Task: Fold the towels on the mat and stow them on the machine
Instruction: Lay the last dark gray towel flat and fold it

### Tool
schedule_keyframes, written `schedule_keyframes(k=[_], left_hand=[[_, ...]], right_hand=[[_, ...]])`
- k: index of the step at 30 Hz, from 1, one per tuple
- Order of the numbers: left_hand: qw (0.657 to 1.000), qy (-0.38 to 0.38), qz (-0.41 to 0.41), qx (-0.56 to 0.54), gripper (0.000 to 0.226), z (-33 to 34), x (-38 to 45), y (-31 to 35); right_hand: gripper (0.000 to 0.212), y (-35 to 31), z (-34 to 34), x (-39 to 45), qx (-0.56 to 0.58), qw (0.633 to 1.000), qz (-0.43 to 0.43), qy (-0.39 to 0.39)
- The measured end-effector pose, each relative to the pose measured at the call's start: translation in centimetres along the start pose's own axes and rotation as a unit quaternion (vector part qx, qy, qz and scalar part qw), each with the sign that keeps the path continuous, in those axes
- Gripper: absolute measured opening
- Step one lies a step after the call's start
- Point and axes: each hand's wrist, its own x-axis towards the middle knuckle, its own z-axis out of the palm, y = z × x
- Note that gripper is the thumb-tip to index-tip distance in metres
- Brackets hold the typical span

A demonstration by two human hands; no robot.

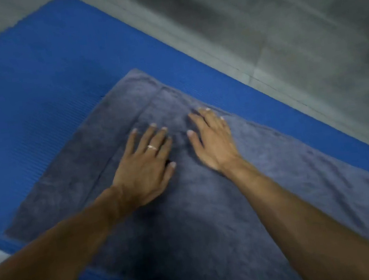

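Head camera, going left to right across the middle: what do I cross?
Blue mat → grey towel → left hand flat on it → right hand flat on it → grey floor.

Two bare forearms are seen, with no sleeves reaching as far as the visible part of either arm. The left hand (145, 169) is marked by a thin, pale metal ring (151, 147), worn on the ring finger. No ring, band or watch is seen on the right hand (214, 140) or on either wrist. The fingernails are kept short and appear light and unpainted. Both arms are slightly blurred.
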Motion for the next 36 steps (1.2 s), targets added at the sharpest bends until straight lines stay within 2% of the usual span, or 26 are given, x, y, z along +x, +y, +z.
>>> schedule_keyframes(k=[2,4,6,8,12,14,16,18,20,23,26,27,28,31,33,34,36], left_hand=[[0.996,-0.03,0.08,-0.039,0.061,0.0,3.0,4.7],[0.988,-0.075,0.123,-0.054,0.071,0.3,5.5,9.9],[0.986,-0.118,0.106,-0.05,0.079,1.5,6.7,14.4],[0.987,-0.13,0.078,-0.052,0.083,3.3,6.7,17.4],[0.993,-0.087,0.074,0.015,0.079,6.3,6.4,18.5],[0.993,-0.083,0.069,0.038,0.077,6.0,6.3,19.0],[0.995,-0.056,0.076,0.031,0.072,5.3,6.3,21.9],[0.993,-0.031,0.115,0.01,0.062,4.9,6.1,27.4],[0.988,-0.038,0.145,-0.04,0.058,5.4,5.6,34.2],[0.985,-0.08,0.142,-0.058,0.066,7.3,4.6,41.5],[0.987,-0.106,0.117,0.012,0.075,9.2,3.6,42.5],[0.988,-0.096,0.118,0.017,0.075,9.3,3.5,42.6],[0.989,-0.084,0.118,0.012,0.074,9.0,3.6,43.1],[0.989,-0.065,0.132,-0.033,0.066,8.8,3.7,47.5],[0.985,-0.072,0.149,-0.044,0.066,9.3,3.1,50.9],[0.985,-0.078,0.148,-0.033,0.069,9.6,2.8,51.7],[0.985,-0.093,0.145,-0.006,0.075,10.1,2.6,51.9]], right_hand=[[0.062,5.5,-0.7,-4.5,-0.006,0.996,0.084,0.019],[0.069,10.7,-1.3,-8.4,-0.037,0.987,0.152,0.024],[0.073,15.0,-1.5,-11.3,-0.064,0.986,0.151,0.003],[0.065,19.2,-1.5,-12.2,-0.08,0.986,0.143,-0.042],[0.059,27.0,-3.0,-9.1,-0.064,0.963,0.258,-0.054],[0.061,28.4,-4.2,-9.0,-0.067,0.968,0.233,-0.058],[0.06,28.5,-4.9,-11.5,-0.085,0.985,0.146,-0.03],[0.059,28.9,-5.1,-16.1,-0.076,0.995,0.061,-0.023],[0.068,31.3,-4.6,-21.1,-0.086,0.994,0.015,-0.059],[0.072,39.3,-4.4,-24.9,-0.1,0.989,0.093,-0.059],[0.061,47.0,-5.7,-25.9,-0.058,0.965,0.255,-0.032],[0.061,48.4,-6.2,-26.2,-0.056,0.957,0.283,-0.03],[0.061,48.8,-6.3,-26.4,-0.071,0.958,0.277,-0.02],[0.066,45.9,-5.3,-26.9,-0.061,0.991,0.118,0.027],[0.07,45.1,-4.4,-27.7,-0.056,0.997,0.048,-0.013],[0.071,46.1,-4.4,-28.1,-0.07,0.995,0.058,-0.029],[0.068,50.7,-5.4,-28.7,-0.079,0.984,0.154,-0.032]])
